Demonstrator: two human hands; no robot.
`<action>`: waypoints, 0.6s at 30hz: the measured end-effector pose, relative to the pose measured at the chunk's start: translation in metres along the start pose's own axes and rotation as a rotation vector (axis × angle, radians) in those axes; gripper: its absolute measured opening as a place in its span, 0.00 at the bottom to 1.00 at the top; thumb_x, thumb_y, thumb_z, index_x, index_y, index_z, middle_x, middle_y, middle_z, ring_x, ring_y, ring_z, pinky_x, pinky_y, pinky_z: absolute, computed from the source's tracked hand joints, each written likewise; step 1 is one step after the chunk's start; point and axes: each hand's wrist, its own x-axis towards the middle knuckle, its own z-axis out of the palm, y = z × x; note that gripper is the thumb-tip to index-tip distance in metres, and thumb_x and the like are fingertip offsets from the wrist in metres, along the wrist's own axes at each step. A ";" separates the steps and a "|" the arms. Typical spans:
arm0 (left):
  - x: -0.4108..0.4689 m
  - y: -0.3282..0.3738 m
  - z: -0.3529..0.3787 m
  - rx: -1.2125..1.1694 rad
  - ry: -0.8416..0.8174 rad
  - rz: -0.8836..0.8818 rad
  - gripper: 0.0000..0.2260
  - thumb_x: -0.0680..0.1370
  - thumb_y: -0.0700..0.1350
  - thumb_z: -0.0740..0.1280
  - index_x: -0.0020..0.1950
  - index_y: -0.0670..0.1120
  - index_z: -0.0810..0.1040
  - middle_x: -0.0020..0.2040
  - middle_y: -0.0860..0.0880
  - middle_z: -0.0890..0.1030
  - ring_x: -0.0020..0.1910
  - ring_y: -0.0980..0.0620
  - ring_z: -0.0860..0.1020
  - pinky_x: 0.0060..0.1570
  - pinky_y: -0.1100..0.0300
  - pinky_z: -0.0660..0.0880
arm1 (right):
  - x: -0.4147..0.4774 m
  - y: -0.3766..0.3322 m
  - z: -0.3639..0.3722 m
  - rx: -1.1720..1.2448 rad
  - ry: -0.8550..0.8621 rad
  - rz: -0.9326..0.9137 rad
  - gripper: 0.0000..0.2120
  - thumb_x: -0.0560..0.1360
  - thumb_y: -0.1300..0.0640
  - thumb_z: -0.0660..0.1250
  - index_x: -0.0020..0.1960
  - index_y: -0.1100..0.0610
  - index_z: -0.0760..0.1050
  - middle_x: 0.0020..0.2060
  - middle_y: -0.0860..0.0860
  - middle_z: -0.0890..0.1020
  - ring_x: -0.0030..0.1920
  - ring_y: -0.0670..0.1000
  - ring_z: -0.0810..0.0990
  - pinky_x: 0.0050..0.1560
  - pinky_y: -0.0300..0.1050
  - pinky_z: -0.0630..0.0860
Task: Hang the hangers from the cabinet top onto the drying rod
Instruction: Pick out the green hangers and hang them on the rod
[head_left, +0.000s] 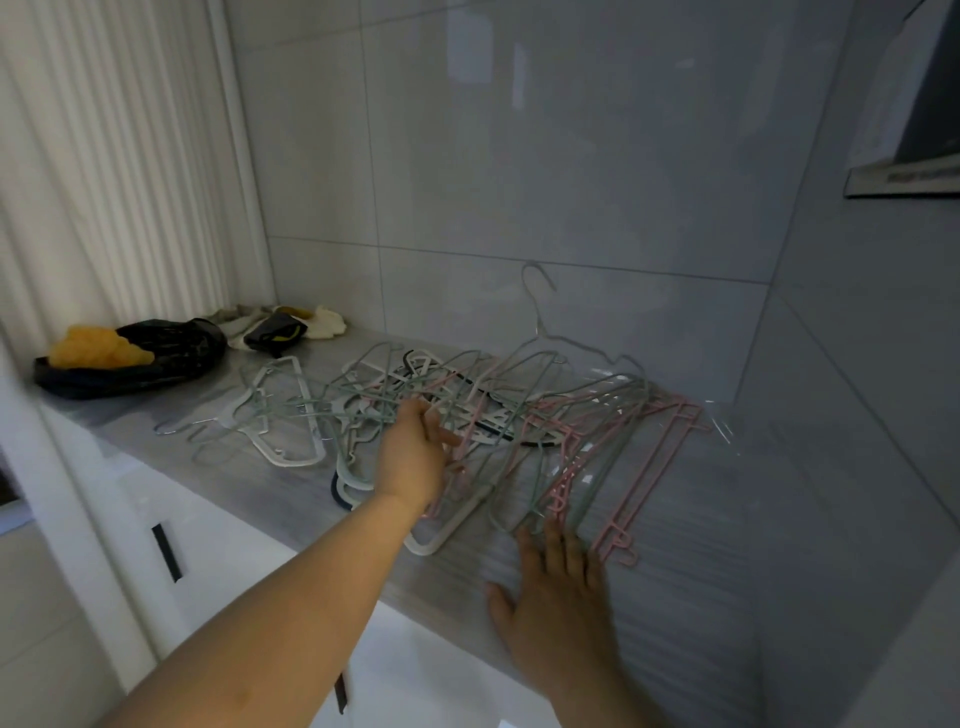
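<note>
The hangers (519, 415) look like thin wire with a matt coating in pink, green and white. The grey cabinet top (675, 571) is smooth and streaked, with a soft sheen. The wall tiles (519, 156) are glossy. Far left, a black bag (171, 348) is crinkled shiny plastic, and the curtain (104, 156) is pleated white cloth.

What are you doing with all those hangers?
A person is digging into a tangled pile of hangers on the cabinet top. The left hand reaches into the middle of the pile; whether it grips one is unclear. The right hand lies flat on the top, fingertips at the pile's near edge. No hanger is lifted clear yet.
</note>
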 end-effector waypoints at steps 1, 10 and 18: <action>0.000 0.000 -0.002 -0.008 0.023 0.009 0.08 0.81 0.42 0.51 0.44 0.46 0.65 0.34 0.49 0.76 0.31 0.48 0.75 0.21 0.65 0.73 | 0.000 0.000 -0.001 0.003 -0.008 -0.005 0.31 0.58 0.39 0.51 0.44 0.54 0.85 0.45 0.56 0.86 0.44 0.57 0.85 0.47 0.53 0.79; -0.036 0.029 -0.073 -0.124 0.103 0.053 0.12 0.81 0.41 0.50 0.39 0.51 0.63 0.30 0.46 0.75 0.19 0.60 0.75 0.19 0.67 0.70 | -0.004 -0.009 -0.010 -0.016 0.052 -0.080 0.30 0.60 0.42 0.52 0.45 0.58 0.84 0.44 0.58 0.85 0.43 0.58 0.85 0.47 0.53 0.77; -0.109 0.048 -0.219 0.051 0.178 0.122 0.11 0.80 0.39 0.53 0.39 0.49 0.67 0.20 0.51 0.74 0.19 0.59 0.73 0.35 0.53 0.77 | 0.021 -0.070 -0.103 0.502 0.821 -0.270 0.15 0.67 0.59 0.53 0.50 0.63 0.68 0.42 0.67 0.80 0.47 0.58 0.70 0.44 0.50 0.72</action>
